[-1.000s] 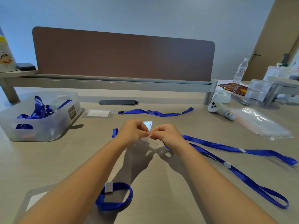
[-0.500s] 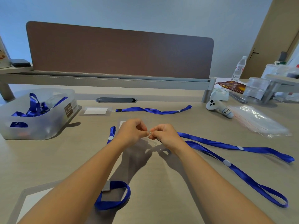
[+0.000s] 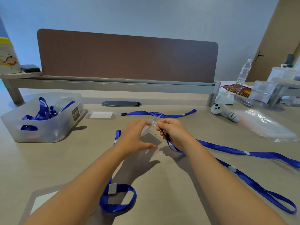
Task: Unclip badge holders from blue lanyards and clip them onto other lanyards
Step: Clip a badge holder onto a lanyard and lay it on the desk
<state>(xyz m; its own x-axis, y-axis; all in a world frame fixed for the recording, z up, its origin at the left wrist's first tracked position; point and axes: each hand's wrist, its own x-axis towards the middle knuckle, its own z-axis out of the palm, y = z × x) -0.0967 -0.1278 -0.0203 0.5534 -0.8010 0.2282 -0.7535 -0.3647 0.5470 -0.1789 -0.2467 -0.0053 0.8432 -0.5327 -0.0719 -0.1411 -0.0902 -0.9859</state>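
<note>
At the centre of the frame, just above a pale tabletop (image 3: 162, 192), a person's two hands meet over a clear badge holder (image 3: 151, 133). Left hand (image 3: 135, 137) has its fingers spread and fairly straight along the sleeve's left side, thumb beneath, steadying it more than gripping. Right hand (image 3: 172, 131) is curled, fingertips pinching the holder's upper edge, with what looks like the dark clip end of a blue lanyard (image 3: 240, 153) tucked under the palm; whether the clip is engaged cannot be told. That lanyard trails off toward the right edge of the frame. A second lanyard (image 3: 158, 113) lies flat in the upper middle beside another badge holder (image 3: 101, 114), a third strap loops at the lower centre (image 3: 118, 198), and more sit in a translucent bin (image 3: 48, 133) at the left. Judging by its look, the sleeve is light, thin and bendy, likely slick and prone to creasing, so it is best taken near the reinforced slot at its top edge; the ribbon is limp and will handle most surely right at its clip.
</note>
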